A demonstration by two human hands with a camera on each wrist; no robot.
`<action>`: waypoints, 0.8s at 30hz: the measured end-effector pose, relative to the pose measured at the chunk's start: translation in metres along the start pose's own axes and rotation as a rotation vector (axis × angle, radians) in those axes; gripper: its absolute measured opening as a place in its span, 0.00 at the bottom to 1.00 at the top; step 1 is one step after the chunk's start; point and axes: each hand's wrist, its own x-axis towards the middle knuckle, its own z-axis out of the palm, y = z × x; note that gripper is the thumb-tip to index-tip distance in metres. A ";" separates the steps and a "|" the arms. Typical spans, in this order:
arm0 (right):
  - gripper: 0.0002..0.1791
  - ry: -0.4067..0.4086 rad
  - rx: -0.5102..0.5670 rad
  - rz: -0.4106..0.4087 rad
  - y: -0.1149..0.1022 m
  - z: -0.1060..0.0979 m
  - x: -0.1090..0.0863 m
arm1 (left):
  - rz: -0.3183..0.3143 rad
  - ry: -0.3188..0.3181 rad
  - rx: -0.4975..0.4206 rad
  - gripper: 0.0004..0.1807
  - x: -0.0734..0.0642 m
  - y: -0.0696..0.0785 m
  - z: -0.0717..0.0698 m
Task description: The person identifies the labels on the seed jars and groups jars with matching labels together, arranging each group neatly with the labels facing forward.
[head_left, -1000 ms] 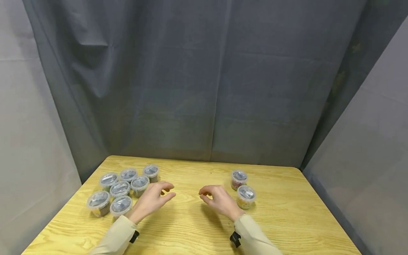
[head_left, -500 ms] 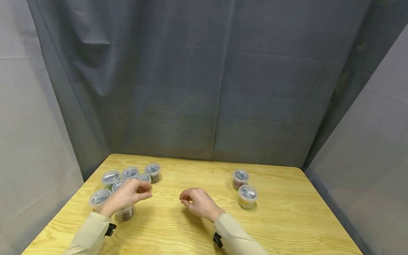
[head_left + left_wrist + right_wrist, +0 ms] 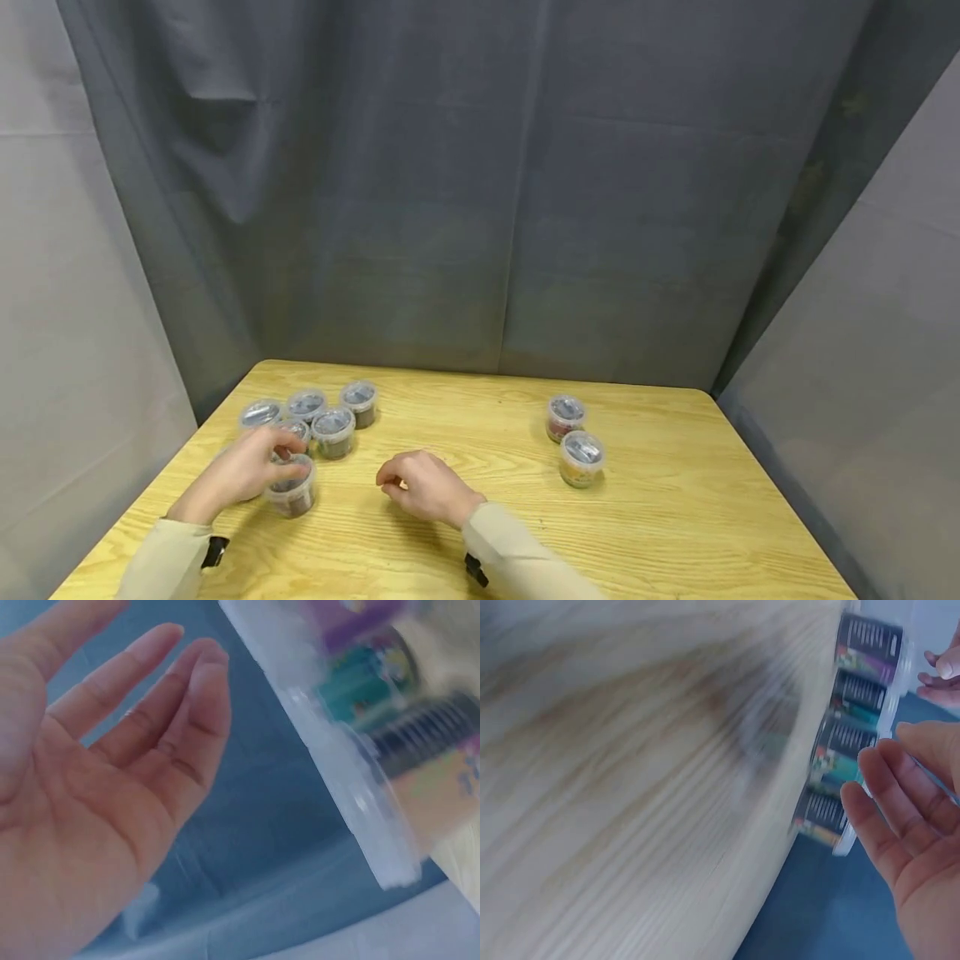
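My left hand (image 3: 238,471) hovers over the front tub (image 3: 294,502) of the left-hand group, thumb and fingers apart above its lid. In the left wrist view the fingers (image 3: 150,712) are loosely bent with nothing between them, beside blurred tubs with coloured labels (image 3: 367,682). My right hand (image 3: 427,487) is over the middle of the table, fingers relaxed and holding nothing. To its left stands a tub with a greyish lid (image 3: 333,423). In the right wrist view, a row of dark-labelled tubs (image 3: 845,746) lies beyond the right fingers (image 3: 885,840).
More lidded tubs stand behind the left hand, among them a back one (image 3: 359,404); the left hand partly covers some. Two tubs, one reddish (image 3: 566,419) and one yellowish (image 3: 582,460), stand at the right. A grey curtain (image 3: 420,208) hangs behind the wooden table (image 3: 675,500).
Both hands have moved left. The left hand has come from right of the tub group to above its front tub, and the right hand has left the two right-hand tubs farther behind.
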 end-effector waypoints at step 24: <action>0.27 -0.083 -0.120 -0.042 -0.047 0.035 0.050 | 0.087 0.113 0.155 0.20 -0.021 -0.024 0.021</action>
